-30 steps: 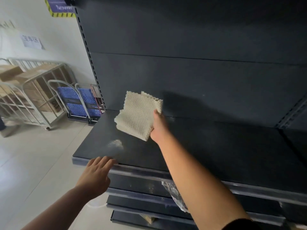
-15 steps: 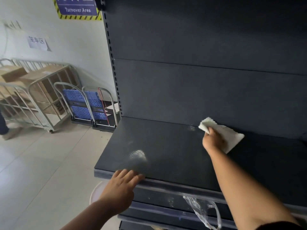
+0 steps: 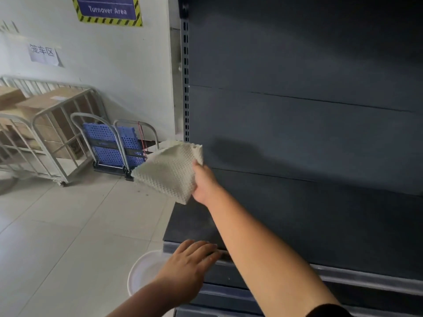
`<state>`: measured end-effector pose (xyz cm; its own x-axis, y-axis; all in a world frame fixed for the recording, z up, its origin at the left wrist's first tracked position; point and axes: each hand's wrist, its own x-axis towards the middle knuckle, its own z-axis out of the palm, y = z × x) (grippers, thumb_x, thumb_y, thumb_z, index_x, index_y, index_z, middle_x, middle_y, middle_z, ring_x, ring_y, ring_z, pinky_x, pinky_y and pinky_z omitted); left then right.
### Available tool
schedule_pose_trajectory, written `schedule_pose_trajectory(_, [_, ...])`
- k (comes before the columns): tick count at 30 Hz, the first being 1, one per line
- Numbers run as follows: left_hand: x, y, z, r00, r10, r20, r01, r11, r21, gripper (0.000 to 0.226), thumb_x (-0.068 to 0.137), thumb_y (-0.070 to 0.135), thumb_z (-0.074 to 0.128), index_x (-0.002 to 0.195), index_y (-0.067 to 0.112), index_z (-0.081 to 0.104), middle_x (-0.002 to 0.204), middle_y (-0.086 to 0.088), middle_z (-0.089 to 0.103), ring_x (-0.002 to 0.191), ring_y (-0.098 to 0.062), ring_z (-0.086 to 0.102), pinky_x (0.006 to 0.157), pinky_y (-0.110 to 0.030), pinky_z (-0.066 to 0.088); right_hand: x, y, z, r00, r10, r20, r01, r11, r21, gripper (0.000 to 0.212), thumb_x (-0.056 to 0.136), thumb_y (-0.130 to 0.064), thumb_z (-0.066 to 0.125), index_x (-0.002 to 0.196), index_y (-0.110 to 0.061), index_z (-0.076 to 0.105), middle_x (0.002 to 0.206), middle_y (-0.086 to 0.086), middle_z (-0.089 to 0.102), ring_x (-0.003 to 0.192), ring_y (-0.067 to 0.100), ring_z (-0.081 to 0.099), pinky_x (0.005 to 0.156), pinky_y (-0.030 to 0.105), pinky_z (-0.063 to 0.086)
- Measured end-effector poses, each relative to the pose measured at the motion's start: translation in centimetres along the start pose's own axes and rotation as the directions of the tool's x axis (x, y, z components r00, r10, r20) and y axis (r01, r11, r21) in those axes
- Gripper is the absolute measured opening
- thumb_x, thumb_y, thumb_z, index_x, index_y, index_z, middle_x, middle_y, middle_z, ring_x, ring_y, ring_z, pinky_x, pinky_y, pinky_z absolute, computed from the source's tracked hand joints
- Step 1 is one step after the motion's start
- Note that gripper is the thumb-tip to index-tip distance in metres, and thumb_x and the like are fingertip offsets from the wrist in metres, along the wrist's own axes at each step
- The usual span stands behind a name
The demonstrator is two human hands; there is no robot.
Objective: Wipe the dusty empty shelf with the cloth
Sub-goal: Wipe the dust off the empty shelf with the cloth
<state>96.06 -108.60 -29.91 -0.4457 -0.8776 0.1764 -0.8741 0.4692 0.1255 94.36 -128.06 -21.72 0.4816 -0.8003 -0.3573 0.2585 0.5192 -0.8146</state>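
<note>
Cloth (image 3: 170, 171): off-white, waffle-textured, folded into a rough square, lifted clear above the shelf (image 3: 320, 225) at its left end and partly overhanging past that edge. Shelf is dark grey, matte, faint dust smudges near the front lip. Right hand (image 3: 204, 183) pinches the cloth's right edge, fingers closed on it. Left hand (image 3: 188, 266) lies loosely open, fingers flat on the shelf's front rail at the left corner.

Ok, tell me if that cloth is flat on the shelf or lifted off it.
Lifted. The cloth hangs from the right hand, past the shelf's left end.
</note>
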Motion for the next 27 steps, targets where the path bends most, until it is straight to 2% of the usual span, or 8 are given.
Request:
schedule_pose_trajectory(4, [-0.9,-1.0,-1.1,1.0,-0.017,-0.021,0.018,1.0,0.022,0.066,0.057,0.02,0.068,0.122,0.025,0.06,0.119,0.007,0.064,0.103,-0.015,0.059,0.088,-0.028,0.048,-1.8,-4.4,-5.5,0.945,-0.219,-0.244,0.226,0.974,0.0,0.027,0.097,-0.025,0.047,0.12,-0.014,0.055,0.119,0.015,0.064,0.097,0.027,0.065,0.084,0.045,0.054])
schedule_pose_trajectory(7, [-1.6,-1.9,-1.7,0.995,-0.071,-0.065,0.073,0.997,0.026,0.06,0.058,0.021,0.071,0.118,0.024,0.064,0.11,0.007,0.067,0.094,-0.015,0.061,0.083,-0.024,0.049,-5.5,-6.6,-11.4,0.754,-0.461,-0.467,0.346,0.884,-0.313,0.032,0.095,-0.025,0.049,0.125,-0.016,0.055,0.126,0.013,0.062,0.107,0.026,0.062,0.097,0.045,0.049])
schedule_pose_trajectory(11, [-2.6,-3.2,-1.6,0.989,-0.105,-0.1,0.107,0.994,0.011,0.054,0.062,0.018,0.071,0.116,0.021,0.065,0.105,0.002,0.066,0.09,-0.019,0.061,0.081,-0.026,0.051,-11.4,-6.0,-18.9,0.464,-0.711,-0.528,0.167,0.655,-0.737,0.034,0.091,-0.026,0.044,0.122,-0.018,0.055,0.117,0.015,0.064,0.105,0.034,0.06,0.087,0.041,0.047])
schedule_pose_trajectory(13, [-3.0,-3.8,-1.6,0.987,-0.121,-0.109,0.122,0.993,-0.001,0.054,0.062,0.017,0.07,0.115,0.02,0.065,0.105,0.001,0.066,0.09,-0.021,0.061,0.081,-0.027,0.051,-13.5,-4.1,-21.2,0.428,-0.753,-0.5,-0.032,0.541,-0.841,0.028,0.089,-0.029,0.039,0.111,-0.021,0.055,0.102,0.017,0.065,0.092,0.04,0.061,0.074,0.039,0.044])
schedule_pose_trajectory(17, [-4.2,-4.8,-1.7,0.983,-0.141,-0.116,0.137,0.99,-0.044,0.052,0.064,0.016,0.065,0.116,0.018,0.064,0.106,0.0,0.064,0.093,-0.022,0.059,0.082,-0.027,0.05,-14.2,1.1,-20.9,0.641,-0.588,-0.493,-0.253,0.444,-0.859,0.033,0.098,-0.027,0.039,0.127,-0.022,0.054,0.093,0.013,0.066,0.075,0.031,0.058,0.066,0.034,0.041])
schedule_pose_trajectory(21, [-6.3,-5.5,-1.7,0.986,-0.13,-0.108,0.125,0.991,-0.05,0.057,0.059,0.017,0.073,0.115,0.022,0.065,0.116,0.004,0.065,0.103,-0.017,0.059,0.089,-0.028,0.049,-10.4,6.0,-13.9,0.766,-0.585,-0.269,-0.139,0.258,-0.956,0.03,0.096,-0.014,0.044,0.12,-0.013,0.062,0.112,0.019,0.068,0.097,0.039,0.062,0.085,0.042,0.048])
schedule_pose_trajectory(24, [-7.9,-6.4,-1.6,0.995,-0.085,-0.05,0.085,0.996,-0.009,0.054,0.06,0.021,0.068,0.114,0.026,0.066,0.126,0.004,0.061,0.113,-0.017,0.055,0.096,-0.029,0.043,-6.7,9.2,-4.6,0.845,-0.466,-0.263,-0.048,0.425,-0.904,0.034,0.097,-0.022,0.039,0.125,-0.018,0.057,0.123,0.016,0.061,0.108,0.037,0.057,0.092,0.04,0.046])
schedule_pose_trajectory(27, [-9.3,-7.6,-1.1,0.998,-0.045,-0.041,0.046,0.999,0.014,0.046,0.064,0.019,0.056,0.109,0.025,0.067,0.129,0.002,0.059,0.12,-0.018,0.051,0.102,-0.03,0.03,-4.8,10.6,5.1,0.953,-0.203,-0.223,0.064,0.859,-0.509,0.027,0.097,-0.025,0.039,0.118,-0.022,0.056,0.121,0.008,0.06,0.115,0.029,0.054,0.087,0.031,0.046])
